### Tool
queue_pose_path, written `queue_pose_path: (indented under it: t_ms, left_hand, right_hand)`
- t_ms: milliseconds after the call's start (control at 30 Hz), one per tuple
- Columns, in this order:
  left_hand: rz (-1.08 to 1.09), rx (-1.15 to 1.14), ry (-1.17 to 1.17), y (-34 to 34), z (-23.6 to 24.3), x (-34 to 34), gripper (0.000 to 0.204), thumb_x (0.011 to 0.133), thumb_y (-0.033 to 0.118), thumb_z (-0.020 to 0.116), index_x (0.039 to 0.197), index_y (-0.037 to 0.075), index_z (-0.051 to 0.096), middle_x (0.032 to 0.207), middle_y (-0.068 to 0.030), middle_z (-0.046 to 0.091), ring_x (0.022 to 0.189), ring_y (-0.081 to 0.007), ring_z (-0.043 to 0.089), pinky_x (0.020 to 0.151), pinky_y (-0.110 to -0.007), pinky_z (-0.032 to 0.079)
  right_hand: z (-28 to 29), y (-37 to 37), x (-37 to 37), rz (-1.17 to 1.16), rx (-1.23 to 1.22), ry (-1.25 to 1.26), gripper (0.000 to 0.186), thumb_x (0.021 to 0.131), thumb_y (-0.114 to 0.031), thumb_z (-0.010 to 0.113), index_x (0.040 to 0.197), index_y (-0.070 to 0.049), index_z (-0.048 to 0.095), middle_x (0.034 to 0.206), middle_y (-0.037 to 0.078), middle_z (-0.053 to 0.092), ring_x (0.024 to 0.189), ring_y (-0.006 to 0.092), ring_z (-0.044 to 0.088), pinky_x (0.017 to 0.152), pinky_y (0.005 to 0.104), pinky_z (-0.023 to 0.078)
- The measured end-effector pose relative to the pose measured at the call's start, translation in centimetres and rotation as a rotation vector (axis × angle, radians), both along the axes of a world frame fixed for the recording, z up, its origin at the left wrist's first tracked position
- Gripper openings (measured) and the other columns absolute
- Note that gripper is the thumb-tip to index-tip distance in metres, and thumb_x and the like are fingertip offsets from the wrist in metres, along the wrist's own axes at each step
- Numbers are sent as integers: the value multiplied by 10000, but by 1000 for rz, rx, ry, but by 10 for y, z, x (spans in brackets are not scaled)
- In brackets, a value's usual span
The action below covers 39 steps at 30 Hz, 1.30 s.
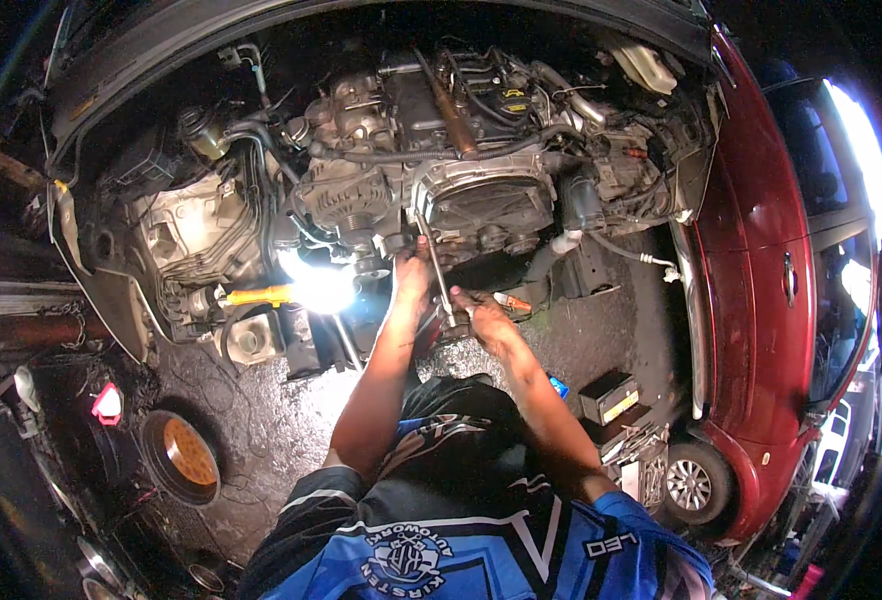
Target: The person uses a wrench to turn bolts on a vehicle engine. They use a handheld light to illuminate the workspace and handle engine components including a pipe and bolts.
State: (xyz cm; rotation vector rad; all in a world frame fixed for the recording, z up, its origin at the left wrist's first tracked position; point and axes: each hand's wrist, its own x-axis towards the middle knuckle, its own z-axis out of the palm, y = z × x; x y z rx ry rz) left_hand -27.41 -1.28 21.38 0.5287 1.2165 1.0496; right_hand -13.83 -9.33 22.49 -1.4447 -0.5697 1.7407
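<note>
A long steel bar-like wrench [436, 262] slants down from the front of the exposed engine [441, 130]. My left hand [412, 275] is closed at its upper part, thumb up against the bar, just below the radiator-shaped front unit [491, 205]. Lower down, my right hand [483, 318] grips near the bar's bottom end with fingers curled round it. What the wrench's upper end sits on is hidden. Left of my hands shines a work light [323, 289] with a yellow handle [261, 296]. An orange-tipped item [513, 303] lies just beyond my right hand.
A red car [751, 260] stands close on the right. Near its wheel [698, 484] are a black battery [609, 397] and a pile of hand tools [639, 455]. A round pan [183, 458] with brown contents sits on the floor [261, 420] at left. The raised hood [361, 12] overhangs the engine.
</note>
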Motion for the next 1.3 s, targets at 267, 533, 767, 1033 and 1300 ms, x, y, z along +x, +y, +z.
queue_pose_path:
  t_ms: [267, 533, 767, 1033, 1300]
  left_hand:
    - [124, 125, 582, 9, 19, 2, 679, 836, 528, 653, 1143, -72, 571, 1045, -241, 652, 974, -362, 624, 843, -421, 466]
    - [92, 337, 522, 18, 2, -7, 475, 858, 368, 684, 1125, -17, 602, 1046, -203, 658, 999, -317, 613, 884, -410, 454]
    - [233, 152, 702, 14, -22, -8, 994, 748, 732, 608, 1156, -172, 542, 1057, -267, 636, 1012, -310, 598, 901, -401, 447]
    - [80, 94, 475, -41, -122, -20, 564, 890, 500, 568, 1051, -37, 634, 734, -101, 627, 608, -195, 534, 605, -354, 473]
    - [-343, 403, 609, -112, -145, 102, 273, 838, 265, 697, 968, 29, 653, 834, -165, 674, 702, -282, 641, 630, -361, 499]
  right_hand:
    - [4, -3, -6, 289, 401, -816, 387, 768, -309, 789, 884, -20, 559, 826, 99, 646, 758, 174, 616, 697, 318, 483]
    - [0, -10, -18, 335, 484, -1166, 405, 753, -341, 763, 893, -46, 523, 852, 137, 605, 812, 325, 594, 755, 405, 464]
    - [11, -32, -20, 349, 380, -1007, 490, 849, -421, 645, 1150, -45, 552, 1101, 196, 616, 1010, 391, 586, 889, 445, 461]
    - [-17, -106, 41, 526, 352, -997, 362, 920, -239, 547, 1212, -28, 515, 1043, 222, 638, 923, 402, 627, 792, 451, 510]
    - [-66, -227, 165, 287, -112, -965, 235, 941, -184, 525, 1125, -46, 573, 1135, 225, 586, 902, 402, 617, 780, 446, 502]
